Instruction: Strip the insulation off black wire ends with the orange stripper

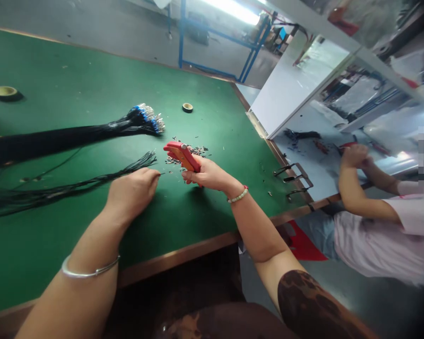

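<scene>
Right hand (208,173) clenched around red crimping pliers (182,157), held above green workbench (92,80).
Left hand (132,193) low, fingers (151,173) pinching end of black wire (92,186); metal terminals (198,150) scattered beside pliers.

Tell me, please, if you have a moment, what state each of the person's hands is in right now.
Left hand: closed, pinching a thin black wire.
Right hand: closed, holding red-handled crimping pliers.

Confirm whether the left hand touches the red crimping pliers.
Apart: the head view shows a plain strip of green table between the left hand and the red crimping pliers.
</scene>
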Demonstrator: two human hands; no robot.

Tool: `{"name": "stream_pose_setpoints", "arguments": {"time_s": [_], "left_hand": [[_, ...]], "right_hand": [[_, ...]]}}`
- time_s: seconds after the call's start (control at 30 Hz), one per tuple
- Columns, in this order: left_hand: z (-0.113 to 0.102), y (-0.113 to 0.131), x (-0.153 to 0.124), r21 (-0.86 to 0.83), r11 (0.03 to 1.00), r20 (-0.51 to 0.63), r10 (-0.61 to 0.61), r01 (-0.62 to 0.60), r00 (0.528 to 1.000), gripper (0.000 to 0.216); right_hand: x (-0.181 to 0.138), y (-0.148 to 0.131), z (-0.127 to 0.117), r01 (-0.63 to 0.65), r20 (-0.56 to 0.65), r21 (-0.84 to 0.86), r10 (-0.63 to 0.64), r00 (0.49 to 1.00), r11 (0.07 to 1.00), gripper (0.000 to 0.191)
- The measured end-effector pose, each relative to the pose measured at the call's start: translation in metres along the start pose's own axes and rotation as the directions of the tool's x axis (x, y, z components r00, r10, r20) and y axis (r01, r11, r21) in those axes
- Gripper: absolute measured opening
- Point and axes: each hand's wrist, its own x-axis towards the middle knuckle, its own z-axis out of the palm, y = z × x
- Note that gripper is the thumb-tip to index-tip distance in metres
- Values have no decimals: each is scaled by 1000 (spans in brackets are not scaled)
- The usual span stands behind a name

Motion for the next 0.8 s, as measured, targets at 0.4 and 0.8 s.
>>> {"name": "stream_pose_setpoints", "arguments": {"time_s": [0.4,0.8], "left_hand": [[17,5,-2,-367,923,121,171,-116,978,35],[24,32,5,-546,835,-42,50,-64,998,23]], "right_hand": [[-3,13,-13,-168,-124,396,234,964,903,22],[0,12,-11,-145,-129,399,212,969,905,23]]}}
